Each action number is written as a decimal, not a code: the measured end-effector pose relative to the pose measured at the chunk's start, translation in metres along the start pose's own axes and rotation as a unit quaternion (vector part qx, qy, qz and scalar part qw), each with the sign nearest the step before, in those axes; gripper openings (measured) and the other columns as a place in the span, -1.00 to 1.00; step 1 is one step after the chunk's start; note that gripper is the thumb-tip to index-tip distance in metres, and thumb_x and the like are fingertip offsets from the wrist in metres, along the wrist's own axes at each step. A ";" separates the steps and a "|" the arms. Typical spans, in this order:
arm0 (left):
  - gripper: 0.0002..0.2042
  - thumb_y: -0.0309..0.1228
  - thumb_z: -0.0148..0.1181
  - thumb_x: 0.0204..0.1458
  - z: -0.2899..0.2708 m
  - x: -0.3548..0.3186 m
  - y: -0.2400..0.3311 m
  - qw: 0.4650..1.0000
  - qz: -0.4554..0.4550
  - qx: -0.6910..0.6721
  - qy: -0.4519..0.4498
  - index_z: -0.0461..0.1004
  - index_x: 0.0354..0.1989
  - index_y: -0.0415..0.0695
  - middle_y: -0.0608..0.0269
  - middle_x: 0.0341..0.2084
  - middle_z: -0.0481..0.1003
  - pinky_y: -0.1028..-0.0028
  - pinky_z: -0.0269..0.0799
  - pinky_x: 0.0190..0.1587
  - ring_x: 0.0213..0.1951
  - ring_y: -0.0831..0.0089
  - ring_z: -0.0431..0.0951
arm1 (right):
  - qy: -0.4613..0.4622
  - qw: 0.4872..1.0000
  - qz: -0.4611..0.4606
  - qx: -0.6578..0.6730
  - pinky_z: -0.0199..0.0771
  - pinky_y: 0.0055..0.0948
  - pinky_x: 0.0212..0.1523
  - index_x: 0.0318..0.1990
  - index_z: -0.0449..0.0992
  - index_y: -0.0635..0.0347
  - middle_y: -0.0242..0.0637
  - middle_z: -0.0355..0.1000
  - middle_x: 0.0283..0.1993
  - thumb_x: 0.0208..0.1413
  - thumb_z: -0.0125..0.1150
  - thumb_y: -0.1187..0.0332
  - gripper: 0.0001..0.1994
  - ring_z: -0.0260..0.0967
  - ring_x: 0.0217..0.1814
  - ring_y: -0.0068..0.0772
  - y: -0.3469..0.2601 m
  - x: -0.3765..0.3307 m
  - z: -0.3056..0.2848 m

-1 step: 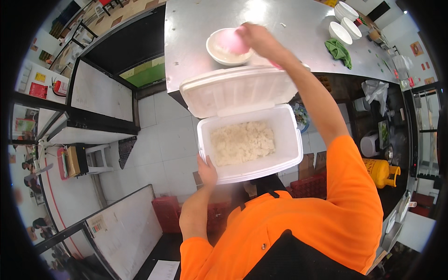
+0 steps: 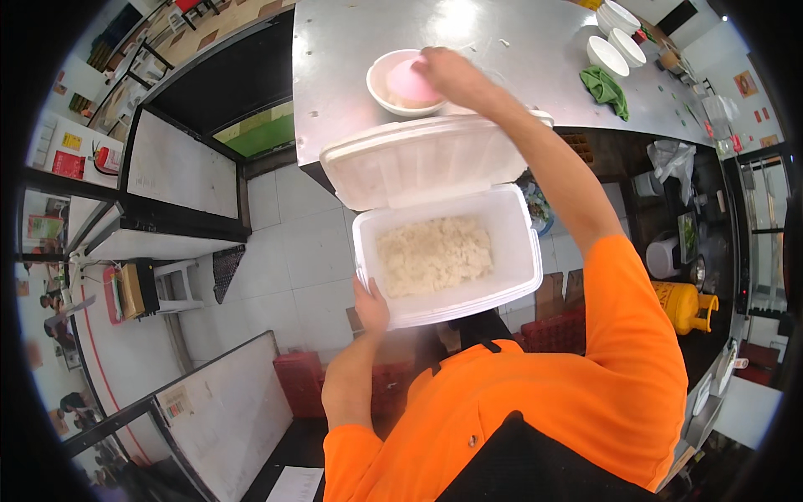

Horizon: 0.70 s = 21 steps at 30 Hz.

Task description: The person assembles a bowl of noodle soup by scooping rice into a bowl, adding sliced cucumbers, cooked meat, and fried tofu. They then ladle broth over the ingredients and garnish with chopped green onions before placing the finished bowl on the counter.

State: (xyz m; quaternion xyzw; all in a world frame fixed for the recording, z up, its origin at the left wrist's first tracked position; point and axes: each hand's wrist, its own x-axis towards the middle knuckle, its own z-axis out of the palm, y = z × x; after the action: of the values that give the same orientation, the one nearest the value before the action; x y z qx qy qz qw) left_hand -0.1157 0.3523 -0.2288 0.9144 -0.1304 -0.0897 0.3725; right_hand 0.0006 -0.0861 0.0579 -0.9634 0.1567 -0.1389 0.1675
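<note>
At the near, left corner of the big white foam box (image 2: 520, 251), the left hand (image 2: 370, 306) is seen. Its fingers are pressed against the box wall, and the box is held steady. The box is filled partway with white cooked rice (image 2: 433, 255). The white foam lid (image 2: 418, 159) is flipped open and tilted back on the far side of the box.

Just past the lid, a round white bowl (image 2: 386, 94) is set on the shiny grey metal table (image 2: 519, 46). The right hand (image 2: 447, 74) is held over this bowl. Its fingers are curled around a small round pink scoop (image 2: 407, 84), which is tipped down into the bowl. What lies under the scoop cannot be told.

No change is seen: both hands, the box and the bowl are placed just as in the other picture from the same instant, so the scoop is kept at the bowl and the box is left open.

One box, one lid, one scoop and one bowl are counted by the hands. Far beyond the box and to its right, three more white bowls (image 2: 606, 55) are counted on the table, with one crumpled green cloth (image 2: 604, 89) near them. To the right of the box, low down, one yellow gas bottle (image 2: 682, 305) is seen. Below the box, red plastic crates (image 2: 301, 376) are set on the floor.
</note>
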 end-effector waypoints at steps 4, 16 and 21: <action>-0.48 -0.22 -0.05 0.42 -0.006 -0.004 0.000 1.000 -0.026 -0.011 0.004 0.19 0.36 -0.40 -0.41 0.17 0.41 0.05 0.35 0.23 0.18 -0.31 0.44 | 0.148 0.984 0.027 0.094 0.44 -0.08 0.11 0.02 0.51 0.35 0.15 0.53 -0.08 0.43 -0.01 0.06 -0.56 0.47 0.00 0.19 -0.049 -0.021 -0.046; -0.52 -0.47 0.08 0.31 -0.076 0.102 0.247 0.914 0.382 -0.069 0.119 0.25 0.36 -0.36 -0.18 0.34 0.29 0.05 0.08 0.45 0.39 -0.10 0.22 | -0.107 0.905 0.250 0.328 0.53 -0.15 0.04 0.20 0.44 0.33 0.10 0.50 0.03 0.34 0.13 0.15 -0.54 0.49 0.02 0.00 0.042 -0.332 0.119; -0.48 -0.31 0.06 0.34 -0.031 0.127 0.384 0.866 0.495 0.062 0.011 0.23 0.41 -0.24 -0.08 0.35 0.30 -0.06 -0.05 0.48 0.43 -0.04 0.19 | 0.063 0.947 0.094 0.299 0.46 -0.16 0.14 0.15 0.52 0.28 0.15 0.49 0.00 0.32 0.12 0.22 -0.62 0.46 0.11 0.11 0.027 -0.355 0.168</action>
State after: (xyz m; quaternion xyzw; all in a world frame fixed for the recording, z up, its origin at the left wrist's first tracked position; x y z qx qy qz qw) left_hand -0.0528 0.0691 0.0549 0.7519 -0.5675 0.1245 0.3115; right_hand -0.2763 0.0602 -0.1807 -0.8392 0.2077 -0.2235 0.4501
